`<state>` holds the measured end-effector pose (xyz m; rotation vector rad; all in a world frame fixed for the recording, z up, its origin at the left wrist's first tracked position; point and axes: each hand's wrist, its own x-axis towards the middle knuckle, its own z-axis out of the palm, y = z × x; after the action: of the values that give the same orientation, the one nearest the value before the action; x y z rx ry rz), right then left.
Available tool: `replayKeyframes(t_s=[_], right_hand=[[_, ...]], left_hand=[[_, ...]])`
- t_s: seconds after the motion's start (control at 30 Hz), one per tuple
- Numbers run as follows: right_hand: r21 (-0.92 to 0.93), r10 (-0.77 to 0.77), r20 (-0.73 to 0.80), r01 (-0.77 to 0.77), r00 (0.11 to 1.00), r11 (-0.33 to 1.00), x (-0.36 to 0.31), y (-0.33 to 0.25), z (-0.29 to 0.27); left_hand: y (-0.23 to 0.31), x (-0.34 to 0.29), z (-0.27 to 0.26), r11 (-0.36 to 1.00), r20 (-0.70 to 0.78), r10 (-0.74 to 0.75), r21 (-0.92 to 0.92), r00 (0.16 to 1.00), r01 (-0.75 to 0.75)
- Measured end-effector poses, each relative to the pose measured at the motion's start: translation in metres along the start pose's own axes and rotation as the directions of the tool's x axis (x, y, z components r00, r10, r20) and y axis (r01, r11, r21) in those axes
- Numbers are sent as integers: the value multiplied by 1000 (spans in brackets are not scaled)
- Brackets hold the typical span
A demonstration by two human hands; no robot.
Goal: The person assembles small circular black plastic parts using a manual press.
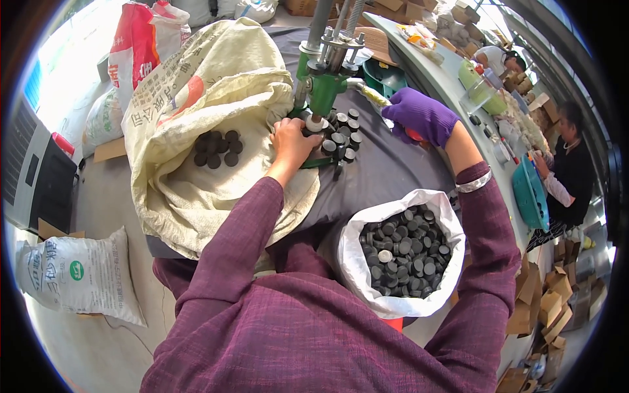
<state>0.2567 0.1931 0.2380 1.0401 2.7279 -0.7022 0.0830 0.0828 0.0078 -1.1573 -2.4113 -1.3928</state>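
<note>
A green hand press point(324, 95) stands on the dark cloth-covered table. Under its plunger sits a pale round piece point(314, 123). Bare-skinned, my left hand point(291, 141) rests at the press base, thumb and fingers closed around a small dark round cap, partly hidden. My right hand point(422, 118), in a purple knitted glove, is wrapped around the press lever point(375, 97), whose red end shows below the fist. Several black and grey round caps point(344, 134) lie beside the base. More dark round pieces point(216, 149) lie on the open cream woven sack point(196, 190) at left.
A white sack point(347, 255) full of black caps stands before me, right of my lap. Another filled white sack point(85, 278) lies on the floor at left. Along the right runs a long table point(452, 98), where a person point(567, 157) works by a teal basin point(529, 193).
</note>
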Motion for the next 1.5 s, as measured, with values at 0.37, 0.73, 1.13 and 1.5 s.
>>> replayKeyframes(t_s=[0.37, 0.73, 1.13, 1.5], right_hand=[[36, 16, 18, -17, 1000, 999, 1, -2, 6], [447, 85, -276, 49, 957, 893, -3, 24, 89], [73, -6, -82, 12, 997, 997, 0, 16, 24], [114, 19, -37, -15, 999, 993, 0, 10, 17]], left_hand=[[-9, 9, 14, 997, 31, -60, -53, 998, 61], [-63, 21, -46, 983, 5, 13, 185, 1000, -14], [-109, 34, -66, 650, -2, -153, 753, 988, 102], [-9, -4, -13, 965, 2, 123, -234, 992, -119]])
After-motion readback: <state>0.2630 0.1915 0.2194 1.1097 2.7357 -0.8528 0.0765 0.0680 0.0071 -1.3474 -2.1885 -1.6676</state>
